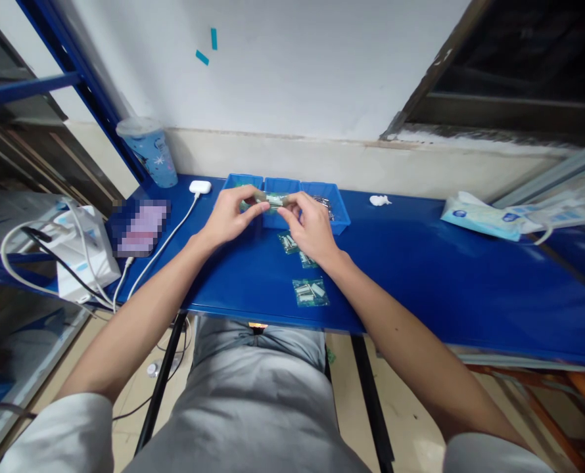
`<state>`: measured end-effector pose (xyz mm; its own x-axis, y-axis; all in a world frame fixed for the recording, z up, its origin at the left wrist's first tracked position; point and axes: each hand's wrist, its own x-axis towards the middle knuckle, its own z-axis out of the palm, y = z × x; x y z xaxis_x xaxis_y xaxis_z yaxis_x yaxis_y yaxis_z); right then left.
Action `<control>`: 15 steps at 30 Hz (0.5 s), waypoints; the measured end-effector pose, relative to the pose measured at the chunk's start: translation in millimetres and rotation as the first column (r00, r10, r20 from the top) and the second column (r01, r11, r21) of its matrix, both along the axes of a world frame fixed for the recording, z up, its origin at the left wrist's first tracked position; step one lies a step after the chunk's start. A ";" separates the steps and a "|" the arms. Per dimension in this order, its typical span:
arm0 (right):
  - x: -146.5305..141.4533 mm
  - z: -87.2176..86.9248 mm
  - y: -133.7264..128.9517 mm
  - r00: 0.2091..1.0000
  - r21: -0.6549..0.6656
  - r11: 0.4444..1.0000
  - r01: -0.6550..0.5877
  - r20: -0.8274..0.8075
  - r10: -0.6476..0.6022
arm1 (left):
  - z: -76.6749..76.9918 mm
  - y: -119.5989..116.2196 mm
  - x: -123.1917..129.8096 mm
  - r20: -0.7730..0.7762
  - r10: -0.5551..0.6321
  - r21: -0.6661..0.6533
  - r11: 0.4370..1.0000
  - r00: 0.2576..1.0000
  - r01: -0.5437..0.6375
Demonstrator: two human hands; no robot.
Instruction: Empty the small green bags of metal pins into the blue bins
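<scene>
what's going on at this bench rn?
A person holds a small clear packet of pale pieces by its ends, left hand on one side, right hand on the other, in front of the blue bins. At least three similar packets lie on the blue table, nearer the person.

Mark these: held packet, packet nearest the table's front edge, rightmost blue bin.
Held packet (275, 201), head view: its exposed middle.
Front packet (311, 292), head view: middle, over pale pieces inside.
Rightmost blue bin (340, 209), head view: right side wall.
</scene>
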<state>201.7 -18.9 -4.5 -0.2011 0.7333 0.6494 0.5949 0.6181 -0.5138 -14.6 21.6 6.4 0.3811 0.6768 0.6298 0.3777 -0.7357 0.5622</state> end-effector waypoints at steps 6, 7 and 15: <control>2.1 6.0 -3.3 0.994 -0.070 0.996 0.054 0.101 -0.047 | -3.2 23.7 -21.4 0.128 0.299 -0.059 0.954 0.946 -0.293; 3.1 7.4 -3.8 0.983 -0.086 0.995 0.058 0.180 -0.042 | -2.7 30.5 -26.1 0.121 0.319 -0.064 0.947 0.940 -0.314; 15.7 26.6 -10.4 0.764 -0.225 0.974 0.023 0.632 0.129 | 2.4 100.7 -44.1 -0.219 0.256 -0.082 0.957 0.942 -0.279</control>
<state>217.4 -29.3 22.0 -0.5558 0.8095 0.1892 0.7997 0.5828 -0.1443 -58.7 122.3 8.8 0.2887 0.8322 0.4735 0.6666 -0.5297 0.5244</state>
